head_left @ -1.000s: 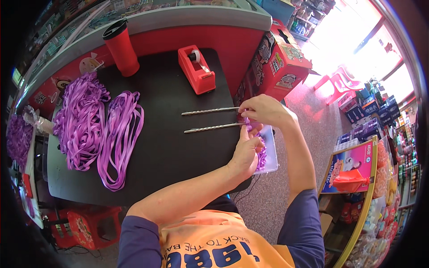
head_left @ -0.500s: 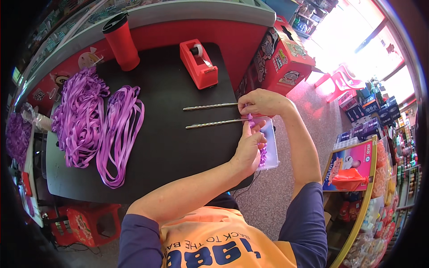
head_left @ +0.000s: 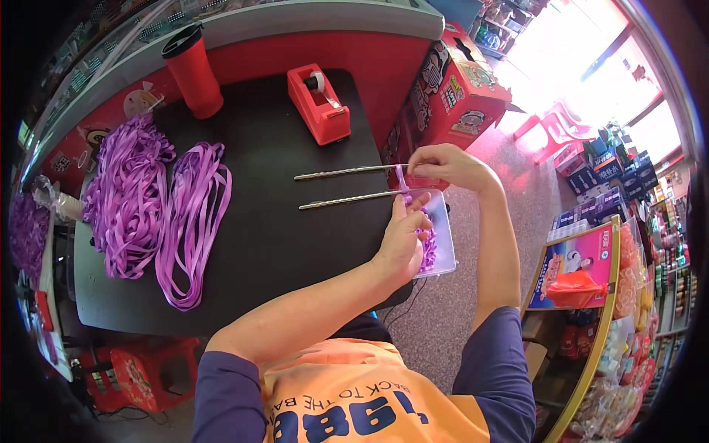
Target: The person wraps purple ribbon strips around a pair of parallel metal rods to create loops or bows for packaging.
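Purple ribbon strip (head_left: 401,179) pinched by right hand (head_left: 449,164) fingers between two twisted metal rods (head_left: 347,184); left hand (head_left: 402,240) fingers press it; slack grip could let loop unravel.

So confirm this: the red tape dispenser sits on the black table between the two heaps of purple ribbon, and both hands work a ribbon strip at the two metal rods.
Wrong in one respect: the head view shows the red tape dispenser on the black table right of both heaps of purple ribbon, not between them. Both hands do work a ribbon strip at the two metal rods.
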`<move>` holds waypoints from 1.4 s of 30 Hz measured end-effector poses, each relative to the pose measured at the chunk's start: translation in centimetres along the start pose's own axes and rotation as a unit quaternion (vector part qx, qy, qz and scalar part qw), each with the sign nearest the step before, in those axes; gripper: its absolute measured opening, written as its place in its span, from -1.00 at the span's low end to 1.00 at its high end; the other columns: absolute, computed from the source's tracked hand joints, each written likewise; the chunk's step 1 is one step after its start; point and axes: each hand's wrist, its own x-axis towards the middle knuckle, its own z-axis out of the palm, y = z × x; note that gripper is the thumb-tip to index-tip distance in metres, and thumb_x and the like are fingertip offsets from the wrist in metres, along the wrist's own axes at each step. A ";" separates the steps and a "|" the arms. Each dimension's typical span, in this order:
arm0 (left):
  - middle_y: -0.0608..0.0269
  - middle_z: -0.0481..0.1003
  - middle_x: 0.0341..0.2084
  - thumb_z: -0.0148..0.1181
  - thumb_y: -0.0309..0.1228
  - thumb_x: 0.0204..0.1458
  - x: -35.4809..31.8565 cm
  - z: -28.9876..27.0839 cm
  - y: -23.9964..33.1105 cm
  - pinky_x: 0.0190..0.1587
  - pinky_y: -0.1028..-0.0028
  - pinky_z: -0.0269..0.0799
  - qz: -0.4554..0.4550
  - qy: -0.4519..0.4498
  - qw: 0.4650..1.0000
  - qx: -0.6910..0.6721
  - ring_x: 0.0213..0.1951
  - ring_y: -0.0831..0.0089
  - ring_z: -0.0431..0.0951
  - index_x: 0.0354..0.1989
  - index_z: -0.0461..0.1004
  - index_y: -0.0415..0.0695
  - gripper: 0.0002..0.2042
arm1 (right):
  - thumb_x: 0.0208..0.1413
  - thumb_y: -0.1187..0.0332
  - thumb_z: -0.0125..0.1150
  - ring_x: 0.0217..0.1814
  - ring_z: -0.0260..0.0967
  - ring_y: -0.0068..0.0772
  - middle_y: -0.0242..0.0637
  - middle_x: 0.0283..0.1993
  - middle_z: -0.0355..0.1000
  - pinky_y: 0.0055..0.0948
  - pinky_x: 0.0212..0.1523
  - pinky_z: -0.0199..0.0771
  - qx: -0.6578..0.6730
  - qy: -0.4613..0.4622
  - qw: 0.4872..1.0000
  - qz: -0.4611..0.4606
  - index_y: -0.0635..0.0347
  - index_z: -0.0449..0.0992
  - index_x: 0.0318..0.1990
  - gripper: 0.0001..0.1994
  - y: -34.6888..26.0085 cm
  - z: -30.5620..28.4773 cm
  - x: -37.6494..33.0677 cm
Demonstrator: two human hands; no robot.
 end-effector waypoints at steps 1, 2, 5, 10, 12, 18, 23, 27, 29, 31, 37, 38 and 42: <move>0.41 0.25 0.08 0.00 -0.56 -0.18 0.1 -0.1 0.0 -0.03 0.41 0.04 0.002 -0.001 1.000 0.000 -0.13 0.54 0.18 0.26 0.03 0.11 -0.29 | 0.10 0.34 0.18 -0.35 0.27 -0.72 -0.46 -0.42 0.41 -0.61 -0.34 0.29 0.002 0.039 0.999 -0.011 0.27 0.53 -0.24 -0.82 -0.1 -0.1 -0.1; 0.41 0.25 0.08 0.00 -0.56 -0.18 0.1 -0.2 0.0 -0.03 0.41 0.04 0.003 -0.003 1.000 -0.001 -0.13 0.54 0.18 0.26 0.02 0.10 -0.29 | 0.10 0.34 0.18 -0.35 0.27 -0.72 -0.46 -0.42 0.41 -0.61 -0.34 0.29 0.000 0.037 0.999 -0.011 0.27 0.53 -0.24 -0.82 -0.2 0.0 -0.3; 0.41 0.25 0.08 0.00 -0.56 -0.17 0.1 -0.3 0.0 -0.03 0.40 0.04 0.005 0.001 1.000 0.001 -0.13 0.55 0.19 0.26 0.02 0.09 -0.29 | 0.08 0.30 0.22 -0.43 0.27 -0.69 -0.44 -0.50 0.39 -0.58 -0.42 0.28 -0.016 0.106 0.992 0.071 0.30 0.55 -0.32 -0.80 -1.4 1.4 -1.3; 0.44 0.27 0.05 0.01 -0.56 -0.16 0.3 -0.4 0.0 -0.04 0.40 0.03 0.008 -0.003 1.000 0.002 -0.13 0.56 0.20 0.26 0.03 0.09 -0.31 | -0.08 0.02 0.30 -0.49 0.45 -0.39 -0.19 -0.55 0.47 -0.41 -0.36 0.43 -0.079 0.228 0.957 0.160 0.31 0.59 -0.40 -0.58 -3.1 4.3 -0.5; 0.46 0.28 0.04 0.01 -0.56 -0.16 0.4 -0.4 -0.2 -0.05 0.39 0.03 0.008 -0.011 1.000 -0.001 -0.14 0.57 0.20 0.25 0.03 0.10 -0.31 | -0.04 0.09 0.33 -0.57 0.27 -0.64 -0.38 -0.61 0.37 -0.55 -0.52 0.28 -0.064 0.233 0.959 0.151 0.33 0.55 -0.43 -0.62 -3.0 4.7 -0.4; 0.35 0.27 0.09 -0.04 -0.60 -0.15 0.3 -0.4 -0.1 -0.23 0.54 0.11 0.020 -0.004 1.000 -0.007 -0.25 0.62 0.22 0.19 0.02 0.01 -0.37 | 0.02 0.18 0.29 -0.51 0.34 -0.63 -0.35 -0.56 0.42 -0.55 -0.48 0.36 -0.005 0.190 0.968 0.164 0.34 0.56 -0.40 -0.69 -0.8 5.0 0.0; 0.35 0.27 0.12 -0.05 -0.61 -0.16 0.5 -0.3 -0.3 -0.25 0.58 0.11 0.021 -0.007 1.000 -0.009 -0.25 0.63 0.23 0.15 0.07 0.00 -0.41 | 0.11 0.28 0.19 -0.42 0.36 -0.67 -0.40 -0.41 0.47 -0.57 -0.41 0.37 0.123 0.115 0.980 0.106 0.38 0.55 -0.30 -0.74 2.7 4.3 0.2; 0.35 0.28 0.11 -0.05 -0.62 -0.16 0.6 -0.4 -0.2 -0.25 0.57 0.12 0.020 -0.004 1.000 -0.013 -0.25 0.63 0.24 0.14 0.09 0.01 -0.42 | 0.14 0.28 0.15 -0.42 0.36 -0.68 -0.43 -0.41 0.45 -0.60 -0.42 0.36 0.137 0.152 0.976 0.080 0.34 0.55 -0.28 -0.75 3.1 4.9 0.1; 0.48 0.33 0.02 -0.07 -0.58 -0.12 0.4 -0.4 -0.3 -0.10 0.42 0.09 0.019 -0.001 1.000 -0.005 -0.14 0.59 0.24 0.09 0.18 0.10 -0.48 | 0.17 0.25 0.13 -0.45 0.33 -0.69 -0.45 -0.44 0.44 -0.62 -0.45 0.33 0.216 0.157 0.949 0.166 0.31 0.56 -0.31 -0.74 1.9 5.7 0.0; 0.45 0.33 0.02 -0.08 -0.59 -0.11 0.6 -0.5 -0.1 -0.06 0.38 0.11 0.024 -0.010 1.000 -0.002 -0.10 0.57 0.26 0.11 0.17 0.07 -0.48 | 0.17 0.23 0.12 -0.46 0.35 -0.62 -0.42 -0.45 0.45 -0.57 -0.45 0.35 0.235 0.138 0.950 0.151 0.33 0.56 -0.33 -0.72 2.3 5.9 0.3; 0.28 0.35 -0.04 -0.10 -0.59 -0.08 -0.9 0.8 2.1 -0.02 0.29 0.33 -0.061 0.027 0.997 0.029 -0.04 0.44 0.40 0.11 0.22 -0.12 -0.53 | 0.06 0.13 0.21 -0.46 0.42 -0.53 -0.26 -0.46 0.50 -0.46 -0.38 0.40 -0.099 0.191 0.975 0.048 0.25 0.58 -0.30 -0.68 1.6 5.3 -0.1; 0.24 0.36 -0.07 -0.10 -0.58 -0.07 -1.8 1.7 2.8 -0.04 0.28 0.39 -0.110 0.070 0.989 0.074 -0.07 0.41 0.44 0.11 0.24 -0.16 -0.53 | 0.06 0.13 0.21 -0.46 0.42 -0.53 -0.26 -0.46 0.50 -0.46 -0.38 0.40 -0.095 0.189 0.976 0.044 0.25 0.58 -0.30 -0.68 0.6 4.6 -0.4; 0.16 0.36 -0.08 0.03 -0.52 -0.07 -3.7 1.6 7.4 -0.08 0.30 0.42 -0.004 -0.115 0.831 0.543 -0.12 0.27 0.45 0.03 0.39 -0.20 -0.59 | 0.06 0.16 0.21 -0.34 0.45 -0.56 -0.26 -0.40 0.52 -0.51 -0.27 0.42 -0.026 0.282 0.958 0.052 0.26 0.58 -0.27 -0.69 -0.2 1.9 0.2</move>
